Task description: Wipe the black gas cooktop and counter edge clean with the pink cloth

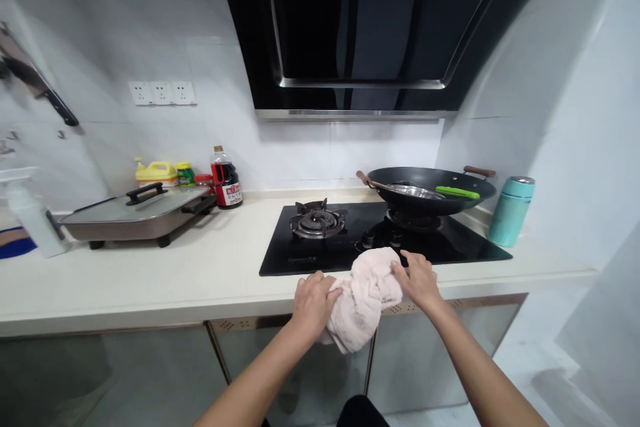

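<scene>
Both our forearms (267, 367) slant up from the bottom edge, backs of hands uppermost; our left hand (313, 303) clutches one side of the cloth (363, 303), our right hand (420, 280) its upper right edge. Pale pink and crumpled, it bunches at lower centre, before the hob (305, 260). Farther, right of centre, the black wok (425, 205) contains a green-handled utensil (457, 193); left of centre, we see a bottle (230, 177) of dark liquid.
</scene>
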Demonstrator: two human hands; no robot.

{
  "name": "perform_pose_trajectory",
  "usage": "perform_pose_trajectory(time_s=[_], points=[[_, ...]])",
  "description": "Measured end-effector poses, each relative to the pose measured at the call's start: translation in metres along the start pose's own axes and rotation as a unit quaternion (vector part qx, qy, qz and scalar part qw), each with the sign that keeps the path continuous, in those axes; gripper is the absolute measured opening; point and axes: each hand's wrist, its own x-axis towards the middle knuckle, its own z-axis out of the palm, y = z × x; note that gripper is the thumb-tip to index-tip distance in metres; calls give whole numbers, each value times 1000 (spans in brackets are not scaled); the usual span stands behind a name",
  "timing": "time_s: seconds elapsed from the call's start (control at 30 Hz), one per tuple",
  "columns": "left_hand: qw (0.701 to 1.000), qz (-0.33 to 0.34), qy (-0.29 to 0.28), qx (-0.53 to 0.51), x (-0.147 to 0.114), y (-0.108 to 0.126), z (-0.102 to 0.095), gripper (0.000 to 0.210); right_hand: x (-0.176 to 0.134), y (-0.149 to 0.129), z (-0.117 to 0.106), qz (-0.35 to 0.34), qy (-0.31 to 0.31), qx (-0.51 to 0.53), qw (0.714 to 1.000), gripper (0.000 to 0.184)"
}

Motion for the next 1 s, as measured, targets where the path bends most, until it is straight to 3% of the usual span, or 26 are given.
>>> perform_pose_trajectory(time_s=[0.07, 0.13, 0.2, 0.3, 0.37, 0.43, 0.53, 0.67, 0.73, 0.87, 1.0], points=[[1000, 13, 7, 4, 0, 6, 4, 21, 10, 2, -2, 32, -22, -34, 999, 63], [999, 31, 11, 11, 0, 12, 7, 20, 16, -7, -5, 3, -58, -57, 997, 63], [999, 50, 10, 18, 2, 18, 10, 19, 19, -20, -10, -84, -105, -74, 988, 60], [997, 73, 4, 23, 6, 26, 12, 19, 17, -35, -22, -231, -172, -95, 953, 61], [995, 94, -3, 19, 8, 34, 14, 20, 14, -33, -35, -257, -199, -105, 940, 55], [993, 121, -14, 8, 7, 43, 18, 20, 8, -18, -52, -244, -209, -117, 940, 38], [983, 176, -43, -32, 3, 63, 27, 23, -9, 33, -86, -194, -212, -120, 950, 19], [969, 218, -75, -91, -1, 91, 40, 30, -49, 122, -131, -69, -154, -118, 979, 16], [963, 230, -85, -110, 1, 106, 43, 34, -72, 155, -146, -51, -121, -101, 986, 17], [951, 244, -97, -163, 11, 135, 44, 32, -104, 183, -162, -29, -125, -111, 985, 11], [941, 209, -133, -230, 19, 153, 46, 23, -117, 199, -173, 31, -120, -128, 984, 24]])
